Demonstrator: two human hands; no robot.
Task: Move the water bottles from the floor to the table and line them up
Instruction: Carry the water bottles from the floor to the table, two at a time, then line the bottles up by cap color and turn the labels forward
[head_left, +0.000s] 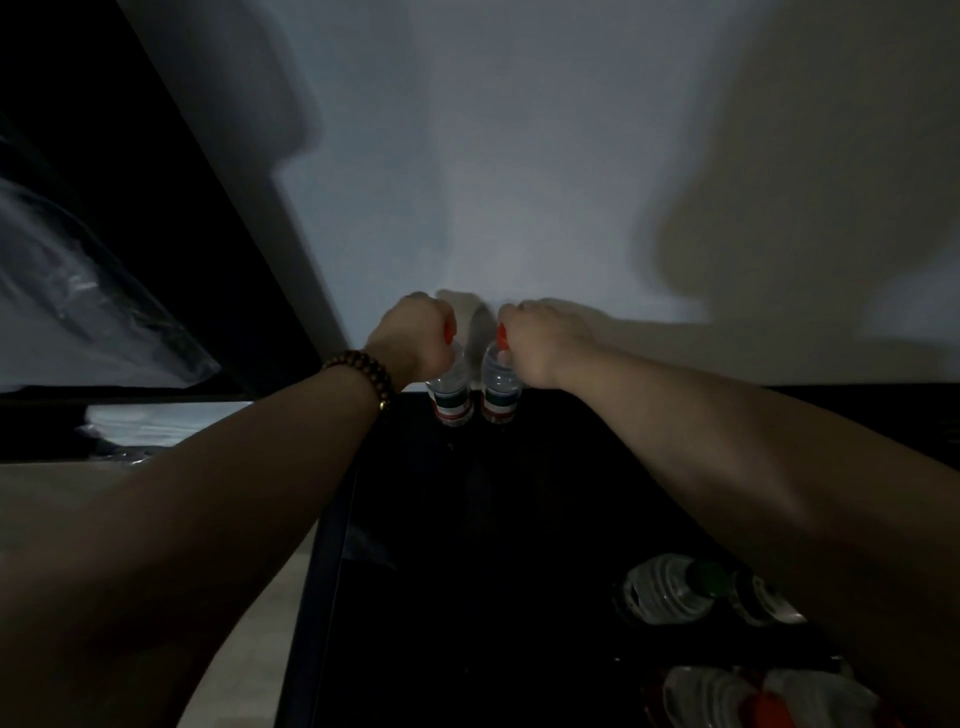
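- My left hand (410, 338) is curled tight around the red cap of one bottle (451, 397), upright at 12 o'clock by the dark table's (467, 519) far edge.
- My right hand (545, 343) grips the cap of a second bottle (501, 395) just beside it, so I judge the row is only starting.
- At 4 o'clock more bottles (670, 587) lie waiting; I can't tell what they rest on.

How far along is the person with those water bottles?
Nothing stands released yet. In hand: the left hand and right hand each grip a red-capped bottle by its top, the left bottle and right bottle upright, side by side at the far edge of the dark table. Left: more bottles show at the lower right; it is too dim to tell what they rest on.
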